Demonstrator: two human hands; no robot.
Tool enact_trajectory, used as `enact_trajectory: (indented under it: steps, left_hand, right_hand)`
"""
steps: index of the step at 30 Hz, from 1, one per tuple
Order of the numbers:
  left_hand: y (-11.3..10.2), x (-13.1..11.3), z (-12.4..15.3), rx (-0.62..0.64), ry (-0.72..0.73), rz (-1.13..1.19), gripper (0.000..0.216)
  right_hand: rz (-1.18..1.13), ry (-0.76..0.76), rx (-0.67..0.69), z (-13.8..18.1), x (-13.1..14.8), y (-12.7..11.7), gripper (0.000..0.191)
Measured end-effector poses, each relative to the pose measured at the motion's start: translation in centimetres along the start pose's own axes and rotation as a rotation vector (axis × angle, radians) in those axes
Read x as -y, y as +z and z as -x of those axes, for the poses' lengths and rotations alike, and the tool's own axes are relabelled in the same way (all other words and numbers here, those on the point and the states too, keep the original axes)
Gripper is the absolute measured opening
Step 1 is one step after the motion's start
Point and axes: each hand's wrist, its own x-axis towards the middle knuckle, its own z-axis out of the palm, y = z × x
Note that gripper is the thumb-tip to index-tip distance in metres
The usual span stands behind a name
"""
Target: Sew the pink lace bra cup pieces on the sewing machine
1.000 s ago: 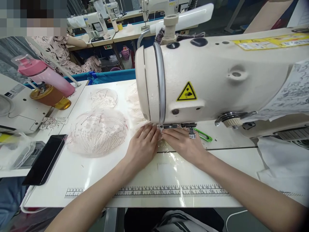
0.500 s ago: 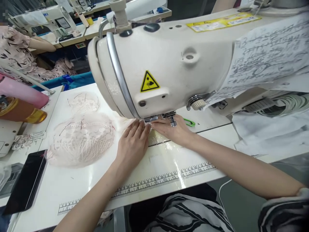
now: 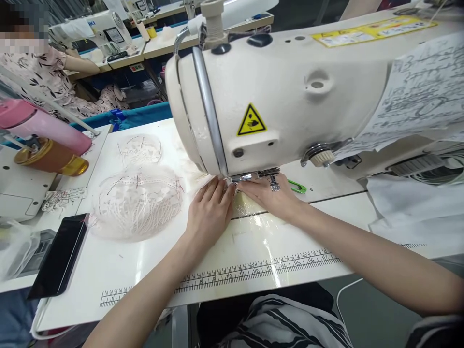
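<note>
White bench (image 3: 108,270) is carrying the sewing mach. (image 3: 282,96), w/ the bigger lace piece (image 3: 137,208) lying to its left & a blk phone (image 3: 60,256) resting nearby. L hand (image 3: 210,210) & R hand (image 3: 273,195) are lying palm-down by the presser foot – can't tell if either's gripping. Pale fabric (image 3: 195,180) is showing at L fingertips – green tool (image 3: 299,187) is lying just beyond R hand.

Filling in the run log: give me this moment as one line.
left hand: touching pale fabric | right hand: beneath sewing machine head | lace piece: on table, left of hands | green tool: beside right hand
</note>
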Motion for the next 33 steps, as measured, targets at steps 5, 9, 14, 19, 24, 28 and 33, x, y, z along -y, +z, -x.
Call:
enact_trajectory:
  steps: [5, 9, 14, 19, 24, 28, 33]
  left_hand:
    - [0.2, -0.1, 0.5, -0.044, 0.091, 0.022, 0.032]
    - [0.1, -0.2, 0.7, -0.038, 0.052, 0.02, 0.033]
    - [0.2, 0.0, 0.6, -0.023, 0.023, 0.036, 0.033]
    - [0.4, 0.1, 0.6, -0.028, -0.001, 0.04, 0.033]
    - [0.5, 0.0, 0.5, -0.03, -0.017, 0.019, 0.035]
    - [0.5, 0.0, 0.4, -0.033, -0.025, 0.005, 0.035]
    - [0.6, 0.0, 0.4, -0.012, -0.049, 0.008, 0.036]
  right_hand:
    - [0.107, -0.099, -0.095, 1.0, 0.5, -0.5, 0.025]
    - [0.085, -0.057, -0.064, 1.4, 1.1, -0.6, 0.027]
    - [0.084, -0.015, -0.013, 1.5, 1.5, -0.4, 0.032]
    - [0.174, -0.024, -0.016, 1.5, 1.6, -0.3, 0.034]
    - [0.234, -0.04, -0.025, 1.3, 1.8, -0.4, 0.035]
    - [0.266, -0.033, -0.017, 1.3, 2.1, -0.4, 0.036]
    - [0.297, -0.017, 0.012, 1.2, 2.3, -0.6, 0.038]
